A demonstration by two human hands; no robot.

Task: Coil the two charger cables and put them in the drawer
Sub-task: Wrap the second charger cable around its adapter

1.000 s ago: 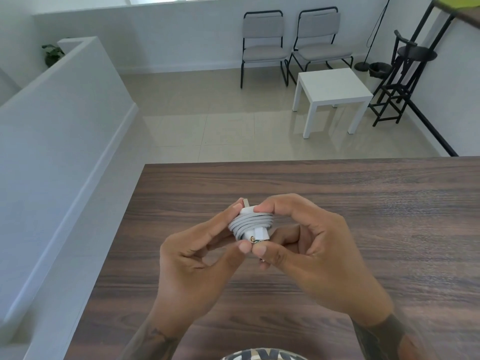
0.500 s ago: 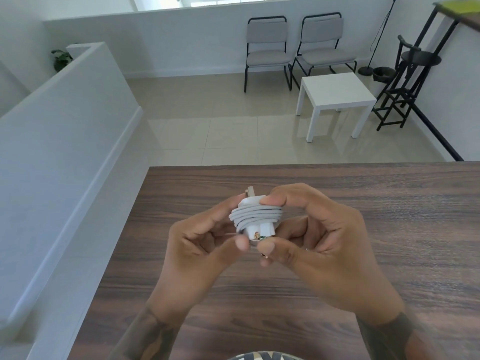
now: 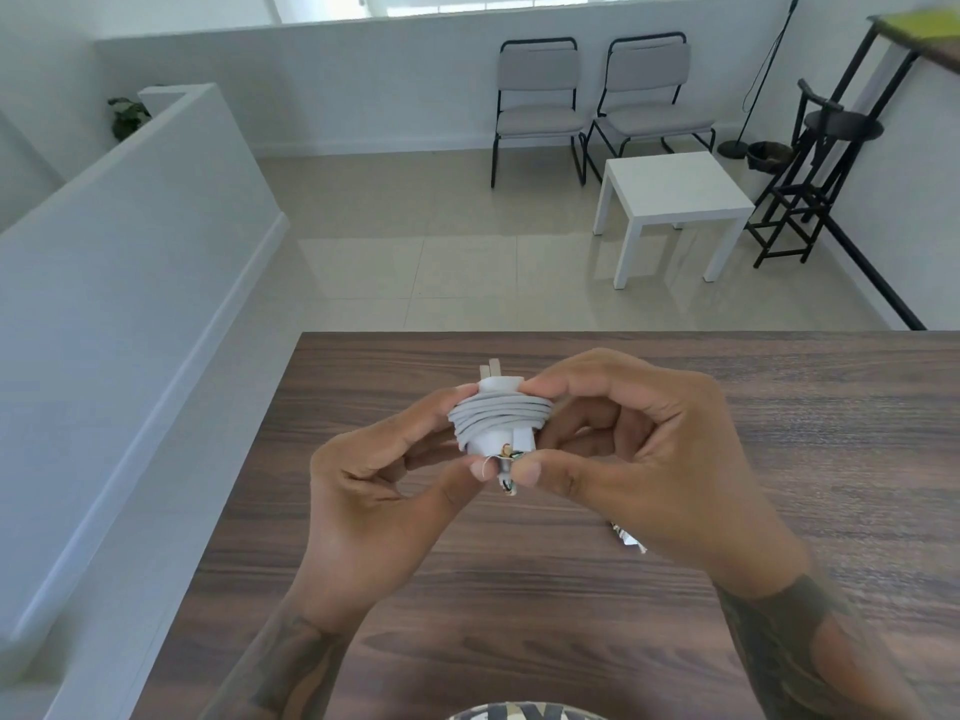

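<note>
Here, a dark wooden table (image 3: pixel 779 407) fills the lower frame, tiled floor beyond it. Behind stand two grey chairs (image 3: pixel 592 96) and a small white side table (image 3: pixel 670 194). Both hands meet above the tabletop: left hand (image 3: pixel 374 491) and right hand (image 3: pixel 649 459), fingers and thumbs curled, pinching a white charger (image 3: pixel 493 439). Its cable (image 3: pixel 498 410) is wound tight around the body, prongs pointing away. Frayed wire end (image 3: pixel 506 480) hangs between the thumbs.

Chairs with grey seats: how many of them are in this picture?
2. The left chair and the right chair stand side by side against the far low wall, behind the white side table. None seems hidden.
</note>
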